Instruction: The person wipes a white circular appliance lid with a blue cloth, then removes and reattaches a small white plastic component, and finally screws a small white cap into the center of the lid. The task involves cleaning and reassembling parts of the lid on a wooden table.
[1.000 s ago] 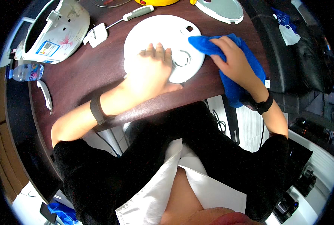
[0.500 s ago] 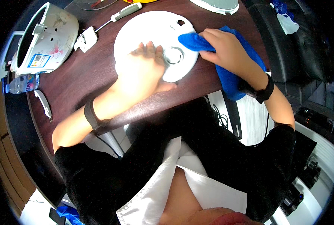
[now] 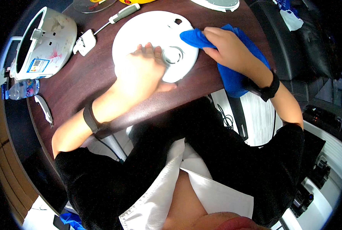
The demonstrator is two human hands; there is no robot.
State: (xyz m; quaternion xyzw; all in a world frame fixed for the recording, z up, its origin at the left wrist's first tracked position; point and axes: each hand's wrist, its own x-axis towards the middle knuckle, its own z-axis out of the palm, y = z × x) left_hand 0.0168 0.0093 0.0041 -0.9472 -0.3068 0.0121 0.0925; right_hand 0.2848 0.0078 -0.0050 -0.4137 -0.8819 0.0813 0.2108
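Note:
A round white plastic lid-like disc [image 3: 136, 28] lies on the dark wooden table, with a ringed recess and a small dark hole near its right side. My left hand [image 3: 142, 71] rests flat on the disc's lower left part, fingers stretched out and thumb reaching past its near edge. In my right hand [image 3: 230, 50] a blue cloth [image 3: 234, 82] is gripped. A folded corner of it presses on the disc's right rim, and the rest drapes under my wrist over the table edge.
A white flower-patterned appliance housing [image 3: 59, 42] stands at the far left. Beside it lie a small white plastic part [image 3: 85, 43] and a screwdriver [image 3: 125, 13]. A water bottle [image 3: 23, 89] and a white curved handle [image 3: 43, 109] are at the left edge. Another pale disc [image 3: 221, 3] lies at the back.
The whole view has shifted slightly. My left hand stays on the disc, and my right hand still holds the cloth at its right rim, with hardly any movement against it.

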